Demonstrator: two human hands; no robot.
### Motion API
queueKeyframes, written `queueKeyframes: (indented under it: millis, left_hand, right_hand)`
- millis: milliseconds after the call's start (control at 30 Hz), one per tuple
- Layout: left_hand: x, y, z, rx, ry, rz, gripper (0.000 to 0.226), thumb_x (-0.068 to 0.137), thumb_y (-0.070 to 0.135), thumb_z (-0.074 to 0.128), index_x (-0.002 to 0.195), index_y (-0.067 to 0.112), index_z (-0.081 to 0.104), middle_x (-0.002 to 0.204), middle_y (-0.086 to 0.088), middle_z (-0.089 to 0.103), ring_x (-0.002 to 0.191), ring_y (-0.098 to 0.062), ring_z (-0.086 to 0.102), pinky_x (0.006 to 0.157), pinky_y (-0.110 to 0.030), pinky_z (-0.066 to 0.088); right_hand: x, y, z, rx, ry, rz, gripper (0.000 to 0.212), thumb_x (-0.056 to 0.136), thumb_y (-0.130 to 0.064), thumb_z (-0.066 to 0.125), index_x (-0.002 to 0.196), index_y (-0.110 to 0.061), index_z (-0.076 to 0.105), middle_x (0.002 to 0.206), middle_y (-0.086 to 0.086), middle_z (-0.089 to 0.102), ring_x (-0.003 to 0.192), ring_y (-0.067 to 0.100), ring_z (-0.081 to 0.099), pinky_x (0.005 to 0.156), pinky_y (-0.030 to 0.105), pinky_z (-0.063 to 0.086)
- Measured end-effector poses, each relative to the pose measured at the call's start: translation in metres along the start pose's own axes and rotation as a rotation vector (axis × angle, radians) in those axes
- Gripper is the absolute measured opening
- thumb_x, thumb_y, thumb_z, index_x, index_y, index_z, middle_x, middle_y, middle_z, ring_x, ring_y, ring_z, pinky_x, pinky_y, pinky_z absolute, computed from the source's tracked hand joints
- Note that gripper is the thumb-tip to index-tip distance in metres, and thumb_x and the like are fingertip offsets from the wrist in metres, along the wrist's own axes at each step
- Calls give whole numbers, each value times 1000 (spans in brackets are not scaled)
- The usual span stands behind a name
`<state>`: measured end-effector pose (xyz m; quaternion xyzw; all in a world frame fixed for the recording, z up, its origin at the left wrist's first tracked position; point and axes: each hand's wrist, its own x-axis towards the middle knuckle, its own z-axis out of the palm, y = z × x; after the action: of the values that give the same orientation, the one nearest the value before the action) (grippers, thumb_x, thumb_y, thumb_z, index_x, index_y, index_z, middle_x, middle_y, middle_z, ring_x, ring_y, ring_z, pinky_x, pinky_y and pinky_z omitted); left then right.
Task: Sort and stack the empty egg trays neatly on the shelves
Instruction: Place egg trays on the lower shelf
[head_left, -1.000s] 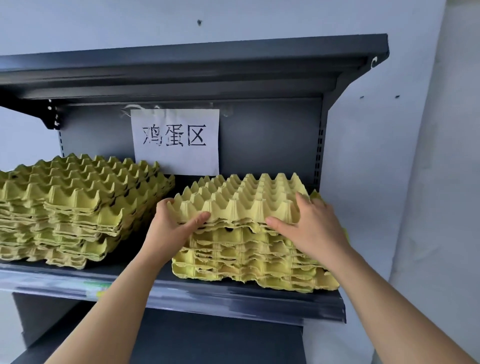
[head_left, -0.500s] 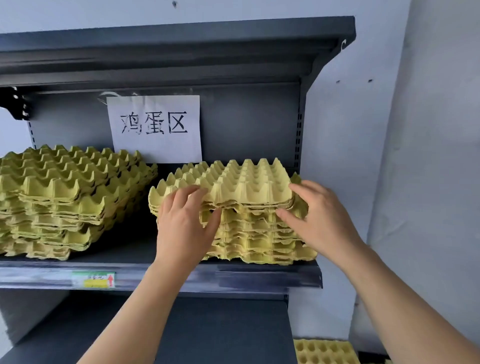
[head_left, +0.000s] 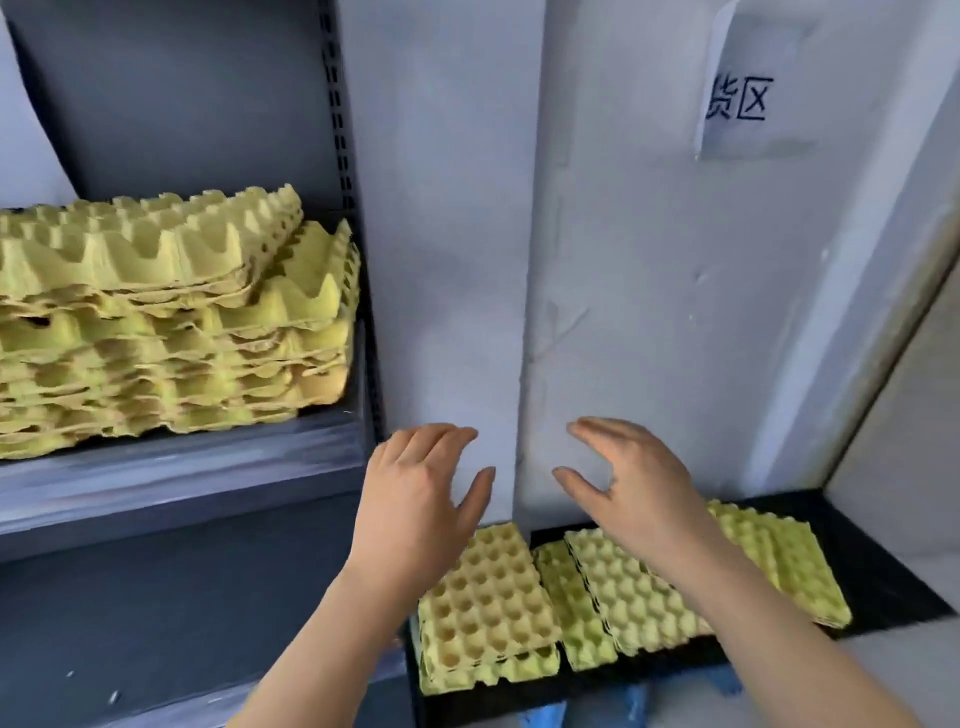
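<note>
Hovering with left hand (head_left: 421, 499) and right hand (head_left: 641, 499) released, fingers loosely spread, touching nothing.
Underneath, loose egg trays (head_left: 488, 587) on a black board (head_left: 883, 582); stacked egg trays (head_left: 156, 322) on the shelf (head_left: 182, 467), left.

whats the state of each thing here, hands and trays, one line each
shelf stack, on the shelf, uneven, top trays offset
left hand grip, open, empty, in the air
right hand grip, open, empty, in the air
left floor pile, cups up, on the black base
middle floor trays, bumps up, overlapping
right floor pile, lying flat on the black base
</note>
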<state>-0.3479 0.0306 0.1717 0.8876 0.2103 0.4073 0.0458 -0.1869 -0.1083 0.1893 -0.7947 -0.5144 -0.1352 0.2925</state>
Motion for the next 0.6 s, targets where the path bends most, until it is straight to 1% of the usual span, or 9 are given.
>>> queueKeyframes:
  millis: [33, 100, 133, 233, 333, 433, 500, 600]
  left_hand:
    - [-1, 15, 20, -20, -39, -8, 42, 85, 42, 52, 109, 12, 69, 105, -1, 69, 94, -26, 64, 79, -40, 53]
    - [-3, 43, 61, -50, -113, -24, 43, 85, 43, 50, 109, 13, 69, 104, 0, 69, 93, -26, 65, 79, -39, 53]
    - [-3, 57, 82, -58, -145, -28, 44, 84, 44, 49, 109, 13, 69, 104, 0, 69, 93, -26, 65, 78, -39, 52]
    - [-5, 94, 141, -85, -224, -37, 44, 83, 45, 47, 106, 15, 70, 101, 0, 70, 92, -26, 65, 78, -38, 51]
    - [-9, 120, 197, -96, -328, -43, 45, 81, 46, 47, 104, 16, 70, 98, -1, 71, 88, -27, 65, 78, -36, 51]
    - [-13, 135, 252, -112, -438, -57, 39, 80, 42, 58, 106, 16, 70, 98, -1, 71, 89, -27, 66, 78, -38, 52]
    - [-14, 140, 288, -131, -508, -71, 38, 79, 38, 65, 109, 15, 69, 100, -2, 70, 91, -28, 66, 79, -41, 53]
    - [-11, 144, 343, -142, -628, -92, 43, 84, 40, 63, 119, 16, 65, 110, -2, 68, 102, -29, 62, 88, -45, 51]
  right_hand:
    - [-9, 22, -2, -13, -33, 31, 40, 79, -27, 75, 113, -7, 68, 115, 6, 68, 109, 24, 61, 95, 29, 42]
    - [-25, 66, -5, -30, -89, 93, 44, 82, -31, 72, 120, -9, 65, 123, 5, 64, 117, 22, 56, 102, 27, 37]
    - [-32, 88, -6, -41, -112, 123, 46, 83, -33, 70, 122, -9, 64, 125, 5, 63, 119, 22, 55, 103, 27, 35]
    - [-52, 150, -6, -95, -179, 194, 45, 86, -36, 66, 122, -8, 63, 124, 6, 63, 118, 24, 54, 101, 31, 37]
    - [-71, 205, -3, -101, -222, 273, 46, 89, -34, 63, 128, -12, 59, 131, 4, 59, 124, 21, 49, 105, 28, 32]
    - [-84, 260, 5, -104, -278, 363, 46, 88, -35, 63, 128, -12, 59, 128, 5, 60, 121, 23, 51, 103, 32, 36]
    - [-88, 294, 11, -97, -291, 439, 48, 88, -36, 63, 129, -12, 58, 129, 4, 59, 123, 21, 50, 102, 32, 37]
    - [-87, 342, 23, -96, -288, 541, 48, 89, -33, 62, 132, -15, 55, 132, 1, 57, 125, 18, 47, 99, 27, 35]
